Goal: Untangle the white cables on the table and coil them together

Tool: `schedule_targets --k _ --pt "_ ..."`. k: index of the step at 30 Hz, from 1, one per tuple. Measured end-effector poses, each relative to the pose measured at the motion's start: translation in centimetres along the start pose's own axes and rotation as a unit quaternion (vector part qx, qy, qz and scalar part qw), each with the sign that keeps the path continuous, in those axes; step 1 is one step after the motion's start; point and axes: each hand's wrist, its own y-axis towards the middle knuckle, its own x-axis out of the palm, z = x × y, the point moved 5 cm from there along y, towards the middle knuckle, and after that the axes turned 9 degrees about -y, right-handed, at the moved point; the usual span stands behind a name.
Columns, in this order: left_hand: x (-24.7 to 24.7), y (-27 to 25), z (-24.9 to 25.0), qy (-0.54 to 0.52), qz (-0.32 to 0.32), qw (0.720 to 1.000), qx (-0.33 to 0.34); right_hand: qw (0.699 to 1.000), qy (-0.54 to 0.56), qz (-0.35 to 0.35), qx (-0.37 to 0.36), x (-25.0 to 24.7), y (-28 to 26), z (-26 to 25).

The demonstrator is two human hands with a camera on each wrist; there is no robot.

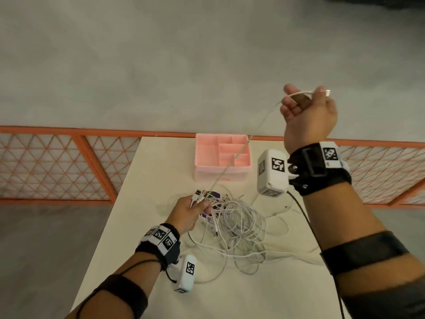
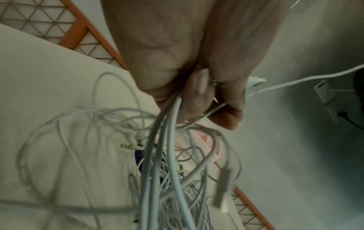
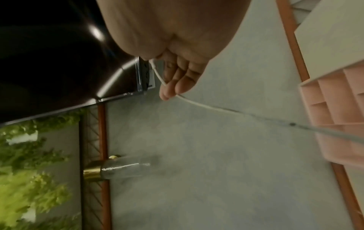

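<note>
A loose tangle of white cables [image 1: 239,229] lies in the middle of the cream table [image 1: 142,203]. My left hand [image 1: 197,204] grips a bundle of cable ends just above it, with USB plugs [image 1: 198,194] sticking out past the fingers. In the left wrist view several strands [image 2: 169,124] drop from that fist [image 2: 197,87] into the pile. My right hand [image 1: 305,104] is raised high beyond the table's far edge and pinches the plug end of one white cable [image 1: 266,116]. That cable [image 3: 199,104] runs taut from my right fingers [image 3: 177,74] down to the left hand.
A pink compartment organiser [image 1: 207,153] stands at the table's far edge, under the taut cable. A purple object [image 1: 215,195] lies partly hidden beneath the tangle. An orange lattice fence [image 1: 57,166] runs behind the table, with grey floor beyond.
</note>
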Motion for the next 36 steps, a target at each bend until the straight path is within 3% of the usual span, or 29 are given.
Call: schedule_targets --k 2,4,5,8,11,14,17,20,23,27,32,36 --pt "-0.1 -0.2 0.7 -0.005 0.031 0.999 0.008 0.999 -0.032 -0.013 -0.007 -0.9 -0.4 -0.7" --pt "0.0 -0.2 2.6 -0.052 0.060 0.997 0.024 0.988 -0.136 -0.067 -0.029 -1.4 -1.8 0.4" --pt "0.2 -0.2 3.9 -0.079 0.065 0.994 0.035 0.970 -0.213 -0.108 -0.039 -1.4 -2.8 1.6" --pt "1.5 -0.4 8.5 -0.122 0.044 0.989 0.072 0.878 -0.406 -0.255 -0.008 -1.7 -6.5 7.4" --pt "2.9 -0.9 12.4 -0.120 0.010 0.988 0.098 0.802 -0.458 -0.380 0.056 -2.2 -10.7 12.7" --pt "4.3 -1.5 14.2 -0.089 -0.038 0.988 0.119 0.773 -0.471 -0.419 0.064 -2.0 -12.9 14.5" --pt "3.8 -1.4 13.7 -0.073 -0.008 0.987 0.143 0.790 -0.468 -0.388 0.081 -1.5 -11.9 13.9" --pt "2.8 -1.1 11.3 -0.084 0.034 0.988 0.124 0.854 -0.381 -0.335 0.115 -1.0 -9.5 11.7" --pt "3.5 -1.2 8.7 -0.115 -0.004 0.990 0.085 0.894 -0.300 -0.308 0.124 0.1 -7.5 9.2" --pt "4.7 -1.5 7.3 -0.077 -0.048 0.989 0.119 0.939 -0.202 -0.263 0.091 1.8 -4.9 5.0" --pt "6.1 -1.4 8.4 -0.120 -0.084 0.980 0.138 0.962 -0.120 -0.230 0.083 2.3 -3.2 1.8" --pt "6.7 -1.8 7.7 -0.169 -0.098 0.978 0.074 0.969 -0.131 -0.199 0.062 1.6 -2.4 1.6"
